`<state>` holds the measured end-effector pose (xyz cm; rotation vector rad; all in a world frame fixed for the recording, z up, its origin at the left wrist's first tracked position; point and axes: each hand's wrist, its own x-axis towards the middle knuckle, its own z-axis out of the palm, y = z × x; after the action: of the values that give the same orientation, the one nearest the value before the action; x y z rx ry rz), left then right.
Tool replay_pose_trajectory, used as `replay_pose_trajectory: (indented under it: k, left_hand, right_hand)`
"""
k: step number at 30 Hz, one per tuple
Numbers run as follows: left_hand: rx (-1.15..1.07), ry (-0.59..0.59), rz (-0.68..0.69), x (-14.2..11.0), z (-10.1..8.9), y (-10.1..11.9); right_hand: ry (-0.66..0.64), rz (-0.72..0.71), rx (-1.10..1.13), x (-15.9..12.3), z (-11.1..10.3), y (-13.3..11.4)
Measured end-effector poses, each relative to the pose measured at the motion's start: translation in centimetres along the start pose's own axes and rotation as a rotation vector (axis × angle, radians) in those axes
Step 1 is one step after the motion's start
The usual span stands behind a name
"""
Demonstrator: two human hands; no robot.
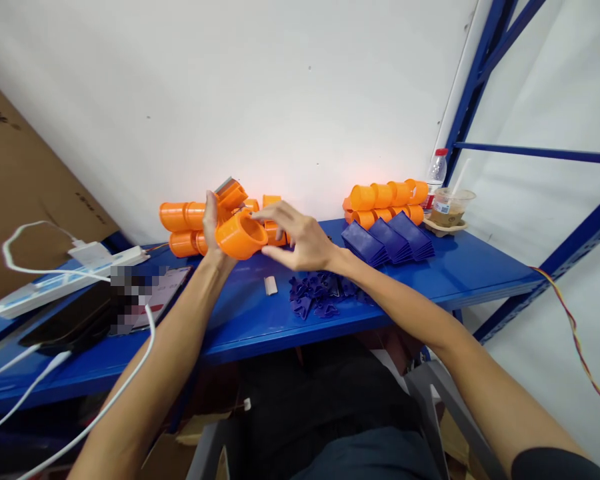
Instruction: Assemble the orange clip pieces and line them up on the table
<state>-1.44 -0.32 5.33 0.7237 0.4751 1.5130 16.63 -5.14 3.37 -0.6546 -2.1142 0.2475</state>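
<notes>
Left hand gripping orange cup, held above and left of the small blue parts pile. Right hand above the pile, fingers spread and half curled at the cup's mouth; can't tell if the fingertips touch it. Pale strip just left of the pile. Blue plates fanned behind it to the right, orange cup stack farther back. More orange cups behind, well left of it.

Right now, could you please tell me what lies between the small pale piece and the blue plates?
In the head view, a pile of small blue parts lies between them, partly hidden by the right forearm.
</notes>
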Motion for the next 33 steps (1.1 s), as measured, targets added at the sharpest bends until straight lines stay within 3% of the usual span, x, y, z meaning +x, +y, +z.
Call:
replay_pose_trajectory:
  k: [3,6,10,13,16,18,20,22,25,33]
  left_hand:
    - [0.054,-0.061,-0.061,-0.1,-0.7,-0.8]
    - [0.08,-0.065,-0.131,-0.1,-0.8,-2.0]
    - [0.062,-0.061,-0.076,-0.2,0.0,-2.6]
    - [0.095,-0.134,-0.014,0.0,0.5,-2.3]
    - [0.08,-0.134,0.022,1.0,0.0,-1.6]
    - [0.043,-0.037,0.048,1.8,-0.7,-1.2]
    - [-0.003,0.055,0.071,2.5,-1.4,-0.8]
    - [-0.042,0.119,0.076,3.0,-2.0,-0.3]
    - [-0.082,0.158,0.091,3.2,-2.2,0.3]
    - [-0.091,0.18,0.113,2.8,-1.9,0.5]
  right_hand:
    - [-0.17,-0.181,-0.349,-0.2,1.5,-0.7]
    - [-0.241,-0.238,-0.618,0.1,2.3,0.0]
    - [-0.223,-0.266,-0.779,0.1,2.0,0.7]
    - [-0.141,-0.257,-0.771,0.3,0.9,1.3]
    - [0.052,-0.142,-0.7,1.1,-1.2,3.1]
    - [0.203,-0.026,-0.636,2.0,-3.2,5.1]
    - [0.255,0.093,-0.598,3.0,-5.3,7.4]
    - [0.221,0.218,-0.571,4.0,-7.1,9.5]
    - [0.05,0.377,-0.455,5.2,-8.2,11.4]
    - [-0.165,0.478,-0.381,8.2,-6.0,12.2]
